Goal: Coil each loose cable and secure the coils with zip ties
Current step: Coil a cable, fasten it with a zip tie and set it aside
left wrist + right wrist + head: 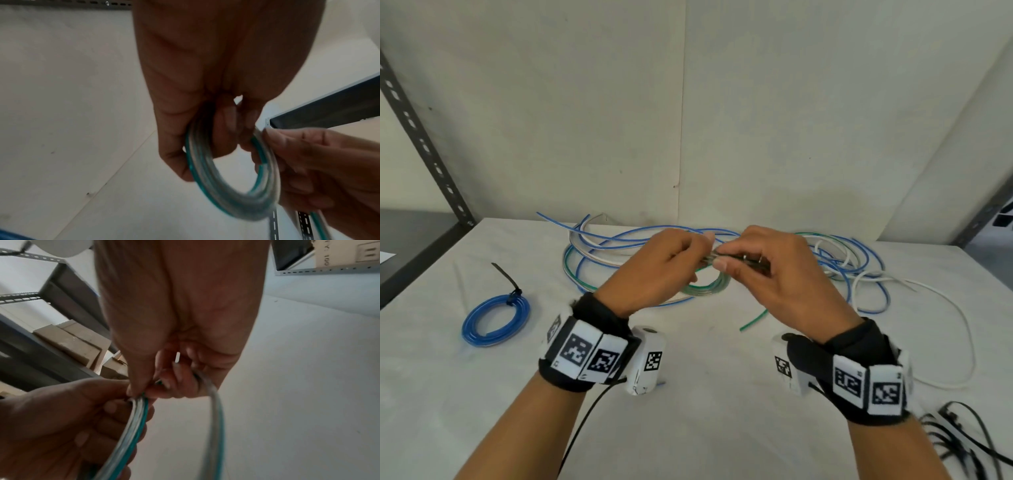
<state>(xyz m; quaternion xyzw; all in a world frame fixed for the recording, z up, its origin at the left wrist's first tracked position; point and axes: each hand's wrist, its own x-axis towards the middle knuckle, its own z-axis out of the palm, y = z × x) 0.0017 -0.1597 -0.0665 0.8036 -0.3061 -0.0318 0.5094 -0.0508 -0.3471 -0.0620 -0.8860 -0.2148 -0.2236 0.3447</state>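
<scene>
We hold one green-striped coil (230, 183) raised over the table (722, 428): our left hand (654, 270) has its fingers (224, 133) curled through the ring, and our right hand (774, 274) pinches the strands just beside them, thumb against fingertips. A dark strip, possibly a zip tie, shows blurred under our right fingers. Left of our left fingers lies a tied blue coil (496, 320); behind both hands, loose cables (842, 263); near our right wrist, zip ties (962, 438).

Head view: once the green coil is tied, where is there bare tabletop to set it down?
Bare cloth lies between the tied blue coil and the left hand, and along the near edge between the forearms. Crowded: the loose cable tangle at the back and right, and the zip ties at the near right.
</scene>
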